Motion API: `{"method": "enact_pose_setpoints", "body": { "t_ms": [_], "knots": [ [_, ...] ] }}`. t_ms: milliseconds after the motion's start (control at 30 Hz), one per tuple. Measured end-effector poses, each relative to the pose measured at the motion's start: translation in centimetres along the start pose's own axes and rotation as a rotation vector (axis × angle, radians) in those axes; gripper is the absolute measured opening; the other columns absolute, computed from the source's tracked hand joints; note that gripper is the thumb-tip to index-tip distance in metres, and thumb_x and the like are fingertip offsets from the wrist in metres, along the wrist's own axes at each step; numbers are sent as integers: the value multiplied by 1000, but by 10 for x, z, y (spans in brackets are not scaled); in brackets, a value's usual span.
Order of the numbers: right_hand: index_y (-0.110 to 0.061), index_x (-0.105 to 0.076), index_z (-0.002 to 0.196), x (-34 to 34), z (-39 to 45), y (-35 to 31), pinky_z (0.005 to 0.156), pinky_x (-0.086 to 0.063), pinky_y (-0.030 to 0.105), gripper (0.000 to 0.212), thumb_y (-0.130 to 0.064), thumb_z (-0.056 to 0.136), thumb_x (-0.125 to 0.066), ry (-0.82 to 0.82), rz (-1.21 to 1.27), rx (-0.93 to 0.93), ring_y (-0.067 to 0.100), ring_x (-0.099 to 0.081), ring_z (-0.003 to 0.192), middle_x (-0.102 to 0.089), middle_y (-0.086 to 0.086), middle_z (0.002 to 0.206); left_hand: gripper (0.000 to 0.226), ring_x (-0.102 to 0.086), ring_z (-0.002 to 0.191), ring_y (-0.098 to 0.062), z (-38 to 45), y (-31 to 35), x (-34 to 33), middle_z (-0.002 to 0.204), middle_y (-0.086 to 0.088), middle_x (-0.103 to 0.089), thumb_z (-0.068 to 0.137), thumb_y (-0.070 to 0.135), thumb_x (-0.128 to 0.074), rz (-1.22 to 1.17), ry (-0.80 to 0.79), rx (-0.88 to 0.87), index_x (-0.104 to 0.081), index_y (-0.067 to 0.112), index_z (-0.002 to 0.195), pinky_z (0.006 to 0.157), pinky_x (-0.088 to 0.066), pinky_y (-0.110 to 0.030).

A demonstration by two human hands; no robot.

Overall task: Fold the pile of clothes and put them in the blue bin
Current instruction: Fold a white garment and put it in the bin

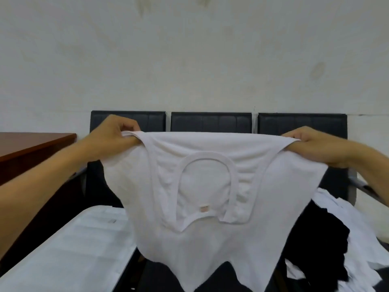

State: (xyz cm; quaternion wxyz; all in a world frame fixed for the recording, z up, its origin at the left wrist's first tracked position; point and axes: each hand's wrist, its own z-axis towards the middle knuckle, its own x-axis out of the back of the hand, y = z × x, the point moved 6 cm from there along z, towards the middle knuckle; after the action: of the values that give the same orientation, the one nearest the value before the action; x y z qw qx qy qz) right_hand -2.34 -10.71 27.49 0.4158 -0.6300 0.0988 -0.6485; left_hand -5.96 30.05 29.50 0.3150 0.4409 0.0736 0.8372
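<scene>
Head view: white shirt [210, 234] hangs stretched in mid-air, collar low, small neck tag [204, 208] too blurred to read. Left hand [114, 137] and right hand [315, 145] each pinch an upper corner, fingers curled round fabric. Pile of clothes [328, 239], black and white, lies right. Black chairs [211, 122] line the wall behind.

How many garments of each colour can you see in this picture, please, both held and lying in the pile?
White: 2, the shirt held up by the left hand and right hand, and a garment in the pile.
Black: 1, a garment in the pile.
Total: 3, though the pile may hide more.
</scene>
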Motion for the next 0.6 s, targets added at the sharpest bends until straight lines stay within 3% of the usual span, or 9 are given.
{"method": "enact_pose_setpoints", "body": {
  "t_ms": [67,133,167,233,333,433,500,600],
  "knots": [
    [-15,-79,95,0,-3,12,68,-61,35,23,-20,97,-56,-98,77,-48,25,-75,81,-77,12,96,14,-67,69,1,-6,0,-3,76,7,-74,83,29,-76,-64,-116,2,-72,23,71,64,-50,-12],
    [-10,-79,88,-2,-2,26,56,-58,30,25,-33,80,-71,-206,138,-93,25,-73,72,-75,20,95,50,-69,72,-2,-11,-3,-10,79,6,-75,64,74,-72,-74,-230,14,-74,26,75,65,-52,-14],
    [-7,-78,88,-4,0,33,54,-57,29,41,-43,68,-81,-271,144,-117,25,-72,70,-75,22,95,67,-69,71,-2,-11,-7,-13,78,5,-75,53,88,-65,-71,-262,30,-76,26,76,64,-52,-14],
    [-3,-77,91,-9,10,55,54,-57,30,68,-56,50,-90,-341,137,-175,27,-73,71,-74,22,95,78,-72,71,-4,-10,-19,-24,78,5,-77,40,96,-61,-94,-322,88,-79,29,75,60,-54,-14],
    [-4,-77,95,-36,41,90,58,-59,30,39,-37,77,-72,-372,123,-255,29,-72,77,-73,24,101,73,-74,72,-11,-8,-51,-67,80,2,-78,37,88,-69,-115,-447,222,-81,28,76,58,-55,-19],
    [-7,-76,104,-84,76,138,74,-59,36,25,-23,97,-57,-457,47,-336,33,-72,92,-75,17,103,38,-74,76,-13,-7,-99,-132,82,2,-78,63,58,-74,-66,-592,350,-81,24,79,65,-57,-23],
    [-9,-76,100,-121,93,172,77,-59,35,23,-23,99,-57,-497,-49,-361,25,-74,89,-77,8,95,13,-72,74,-9,-10,-132,-174,78,4,-76,82,33,-75,-15,-633,375,-79,21,77,65,-53,-21],
    [-10,-72,84,-180,130,232,64,-50,18,23,-22,97,-58,-473,-257,-284,13,-67,78,-72,-2,80,22,-66,69,-13,-22,-190,-245,68,5,-66,92,17,-67,139,-673,340,-70,22,71,59,-49,-17]
  ]
}}
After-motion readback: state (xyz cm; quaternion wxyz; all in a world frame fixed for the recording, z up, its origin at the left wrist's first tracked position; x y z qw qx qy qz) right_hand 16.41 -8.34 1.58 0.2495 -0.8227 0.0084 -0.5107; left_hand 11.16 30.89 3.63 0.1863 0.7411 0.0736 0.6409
